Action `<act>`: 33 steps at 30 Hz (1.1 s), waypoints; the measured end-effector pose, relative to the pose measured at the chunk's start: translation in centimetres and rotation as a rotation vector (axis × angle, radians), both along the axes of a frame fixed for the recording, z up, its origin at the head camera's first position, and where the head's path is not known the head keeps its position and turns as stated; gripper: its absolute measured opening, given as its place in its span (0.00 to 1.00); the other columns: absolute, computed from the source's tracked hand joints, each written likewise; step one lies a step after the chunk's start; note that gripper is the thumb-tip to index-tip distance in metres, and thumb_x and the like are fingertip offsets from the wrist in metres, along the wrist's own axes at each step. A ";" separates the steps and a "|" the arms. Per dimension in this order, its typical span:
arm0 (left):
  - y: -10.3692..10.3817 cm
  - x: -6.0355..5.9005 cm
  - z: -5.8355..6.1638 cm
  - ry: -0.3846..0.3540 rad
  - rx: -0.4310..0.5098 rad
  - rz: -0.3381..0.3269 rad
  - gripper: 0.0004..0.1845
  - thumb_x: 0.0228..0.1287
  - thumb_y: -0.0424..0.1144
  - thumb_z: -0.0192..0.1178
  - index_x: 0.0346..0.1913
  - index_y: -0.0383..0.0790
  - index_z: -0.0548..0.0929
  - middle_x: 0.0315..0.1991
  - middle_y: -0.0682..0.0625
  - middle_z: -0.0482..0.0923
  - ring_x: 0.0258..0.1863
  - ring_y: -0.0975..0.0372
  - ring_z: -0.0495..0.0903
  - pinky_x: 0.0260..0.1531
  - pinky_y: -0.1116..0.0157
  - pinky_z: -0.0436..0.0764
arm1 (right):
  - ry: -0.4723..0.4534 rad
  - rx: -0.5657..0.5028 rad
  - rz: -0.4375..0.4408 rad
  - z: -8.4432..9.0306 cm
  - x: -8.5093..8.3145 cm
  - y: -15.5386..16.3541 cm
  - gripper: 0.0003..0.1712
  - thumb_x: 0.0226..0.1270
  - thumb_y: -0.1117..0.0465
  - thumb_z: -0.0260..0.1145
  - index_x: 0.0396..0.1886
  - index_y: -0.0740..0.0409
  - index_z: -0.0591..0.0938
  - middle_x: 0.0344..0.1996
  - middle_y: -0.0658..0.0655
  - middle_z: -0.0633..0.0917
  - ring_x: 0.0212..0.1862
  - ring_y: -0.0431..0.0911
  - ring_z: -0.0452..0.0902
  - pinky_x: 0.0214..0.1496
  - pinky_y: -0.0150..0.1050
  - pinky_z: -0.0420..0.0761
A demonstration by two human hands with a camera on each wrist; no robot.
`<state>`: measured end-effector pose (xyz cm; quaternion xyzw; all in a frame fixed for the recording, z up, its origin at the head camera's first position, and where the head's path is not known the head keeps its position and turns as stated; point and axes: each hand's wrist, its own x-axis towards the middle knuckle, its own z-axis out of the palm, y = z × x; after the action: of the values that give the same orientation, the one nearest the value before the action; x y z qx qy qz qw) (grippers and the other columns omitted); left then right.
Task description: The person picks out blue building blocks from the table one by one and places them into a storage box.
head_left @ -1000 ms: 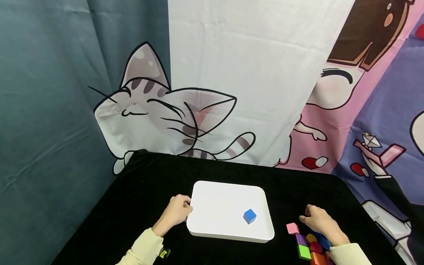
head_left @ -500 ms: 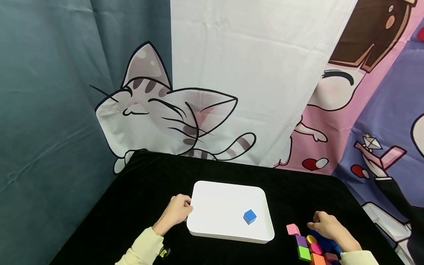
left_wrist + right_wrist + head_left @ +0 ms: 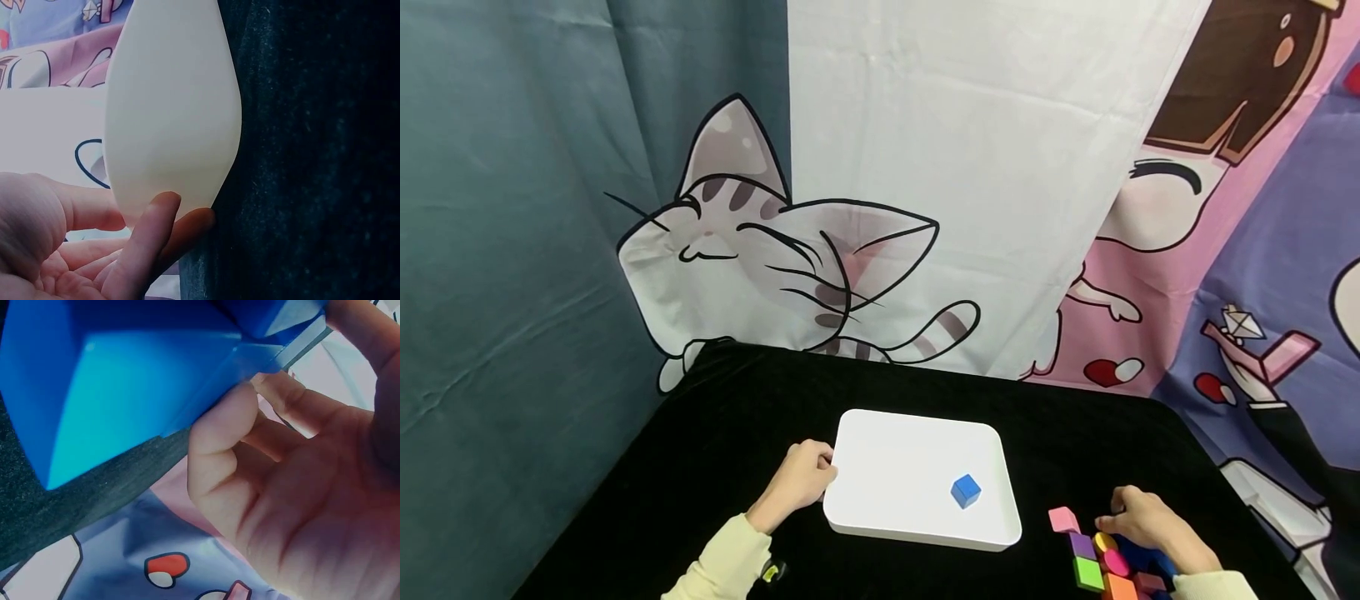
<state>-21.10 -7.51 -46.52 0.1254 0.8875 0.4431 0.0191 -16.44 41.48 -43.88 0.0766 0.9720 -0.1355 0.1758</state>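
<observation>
One table: black velvet-covered table (image 3: 737, 417), its near edge cut off by the head view's lower border.
Tray: one white rectangular plastic tray (image 3: 887, 450) on the cloth; in the left wrist view only its curved rim (image 3: 172, 112) shows.
Left hand: the left hand (image 3: 797, 479) grips the tray's left edge, fingers curled under the rim and the thumb (image 3: 147, 244) pressed on its outer side; a pale yellow sleeve (image 3: 722, 567) covers the arm.
Right hand: the right hand (image 3: 1146, 525) rests over the block cluster, well right of the tray; its curled fingers (image 3: 219, 444) touch a large blue block (image 3: 125, 381), but whether they truly clasp it cannot be told.
Cube in tray: one small blue cube (image 3: 966, 490) lies alone in the tray's right half.
Block cluster: a pink block (image 3: 1063, 518), a purple block (image 3: 1082, 545), a green block (image 3: 1087, 572) in a row; a yellow round piece (image 3: 1104, 542), a red round piece (image 3: 1115, 563) and an orange block (image 3: 1118, 587) beside them, the orange one cut off; others are hidden under the hand, so no full count.
</observation>
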 end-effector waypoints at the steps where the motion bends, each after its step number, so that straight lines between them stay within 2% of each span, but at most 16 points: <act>1: 0.0 0.0 0.0 0.004 -0.002 -0.001 0.06 0.53 0.28 0.54 0.31 0.32 0.80 0.19 0.50 0.77 0.14 0.65 0.75 0.13 0.72 0.76 | 0.005 0.000 0.005 0.0 0.0 0.0 0.28 0.47 0.42 0.70 0.32 0.64 0.76 0.26 0.55 0.75 0.30 0.47 0.69 0.30 0.42 0.74; 12: -0.1 0.0 0.0 0.022 -0.038 -0.005 0.06 0.53 0.27 0.53 0.30 0.33 0.80 0.18 0.51 0.76 0.12 0.65 0.73 0.11 0.72 0.73 | 0.000 -0.018 -0.001 0.2 0.1 -0.4 0.22 0.49 0.46 0.70 0.28 0.60 0.76 0.23 0.53 0.73 0.27 0.45 0.68 0.27 0.38 0.70; 19: 0.0 0.1 -0.1 0.048 -0.020 0.001 0.06 0.51 0.27 0.54 0.31 0.31 0.81 0.19 0.50 0.78 0.14 0.66 0.74 0.12 0.72 0.75 | 0.004 -0.012 0.003 0.1 0.2 -0.4 0.21 0.50 0.47 0.69 0.27 0.60 0.76 0.23 0.52 0.73 0.27 0.45 0.68 0.28 0.39 0.70; 22: 0.0 0.1 0.0 0.054 -0.022 0.001 0.06 0.51 0.27 0.54 0.31 0.31 0.81 0.19 0.50 0.78 0.14 0.66 0.74 0.12 0.72 0.75 | -0.008 0.008 -0.021 0.2 0.2 -0.5 0.20 0.50 0.47 0.69 0.27 0.59 0.76 0.24 0.53 0.74 0.27 0.46 0.68 0.28 0.40 0.70; 27: 0.0 0.2 0.1 0.054 -0.062 -0.002 0.05 0.53 0.28 0.54 0.30 0.34 0.81 0.17 0.53 0.76 0.13 0.67 0.71 0.12 0.71 0.72 | -0.050 0.056 -0.080 0.4 0.2 -0.8 0.22 0.52 0.46 0.67 0.31 0.60 0.76 0.25 0.55 0.74 0.28 0.49 0.69 0.28 0.45 0.71; 33: 0.0 0.3 0.2 0.050 -0.092 0.002 0.06 0.54 0.28 0.54 0.32 0.34 0.81 0.16 0.54 0.74 0.13 0.66 0.70 0.12 0.70 0.71 | -0.069 0.065 -0.096 0.6 0.2 -1.1 0.28 0.51 0.43 0.67 0.36 0.64 0.76 0.27 0.57 0.75 0.29 0.50 0.69 0.30 0.48 0.73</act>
<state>-20.82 -7.48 -46.29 0.1343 0.9072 0.3988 0.0022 -16.22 40.37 -43.28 0.1333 0.9645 -0.1093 0.2001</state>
